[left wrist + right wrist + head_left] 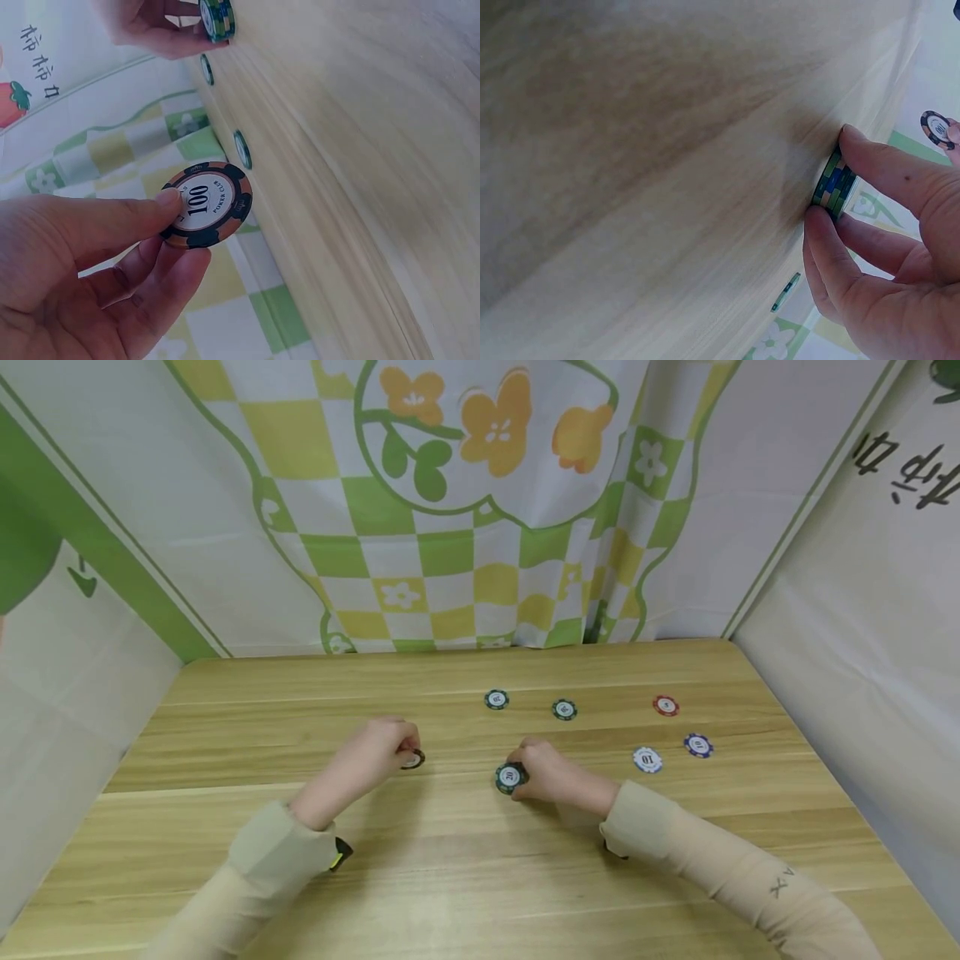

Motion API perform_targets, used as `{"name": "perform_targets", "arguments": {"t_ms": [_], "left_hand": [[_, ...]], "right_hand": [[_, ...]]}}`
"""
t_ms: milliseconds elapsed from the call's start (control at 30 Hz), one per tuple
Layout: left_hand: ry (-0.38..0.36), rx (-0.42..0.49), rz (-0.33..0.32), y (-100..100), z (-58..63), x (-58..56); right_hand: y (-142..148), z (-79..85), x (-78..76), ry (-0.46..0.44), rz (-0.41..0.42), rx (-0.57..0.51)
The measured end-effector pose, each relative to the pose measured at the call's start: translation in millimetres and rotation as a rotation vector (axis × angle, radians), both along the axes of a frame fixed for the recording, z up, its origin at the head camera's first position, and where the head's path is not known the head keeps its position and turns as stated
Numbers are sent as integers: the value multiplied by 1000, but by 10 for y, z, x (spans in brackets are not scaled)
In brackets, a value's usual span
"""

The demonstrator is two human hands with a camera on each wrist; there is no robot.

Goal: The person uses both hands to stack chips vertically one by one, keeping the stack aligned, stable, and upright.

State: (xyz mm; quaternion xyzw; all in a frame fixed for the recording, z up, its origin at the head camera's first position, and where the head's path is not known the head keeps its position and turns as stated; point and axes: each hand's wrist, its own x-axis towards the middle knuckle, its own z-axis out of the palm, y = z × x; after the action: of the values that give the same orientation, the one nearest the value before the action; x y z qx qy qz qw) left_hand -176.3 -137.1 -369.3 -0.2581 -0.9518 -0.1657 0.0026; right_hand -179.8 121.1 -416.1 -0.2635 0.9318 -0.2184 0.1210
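Note:
In the head view my left hand (375, 750) is left of the middle of the wooden table. It pinches a black and orange-brown poker chip (204, 206) marked 100 between thumb and fingers, and the left wrist view shows the chip tilted, face visible. To the right, my right hand (553, 774) grips a short stack of poker chips (509, 777) by its sides, a green chip marked 20 on top. Green and blue edges show on the stack (832, 184) in the right wrist view. Whether the stack touches the table is hard to tell.
Two green chips, one left (497, 699) and one right (565, 709), lie beyond my hands. Farther right are a red chip (666, 705), a white chip (648, 760) marked 10 and a blue chip (698, 745). A patterned curtain (450, 552) hangs behind the table (450, 877).

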Motion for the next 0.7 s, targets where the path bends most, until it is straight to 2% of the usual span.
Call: {"name": "perform_targets", "arguments": {"t_ms": [333, 500, 700], "left_hand": [[-9, 16, -25, 140, -36, -32], [-55, 55, -48, 209, -59, -55], [-114, 135, -60, 303, -58, -93]], "right_hand": [[-7, 14, -7, -16, -1, -10], [-6, 20, 4, -39, -12, 6], [-6, 14, 1, -18, -9, 1]]}}
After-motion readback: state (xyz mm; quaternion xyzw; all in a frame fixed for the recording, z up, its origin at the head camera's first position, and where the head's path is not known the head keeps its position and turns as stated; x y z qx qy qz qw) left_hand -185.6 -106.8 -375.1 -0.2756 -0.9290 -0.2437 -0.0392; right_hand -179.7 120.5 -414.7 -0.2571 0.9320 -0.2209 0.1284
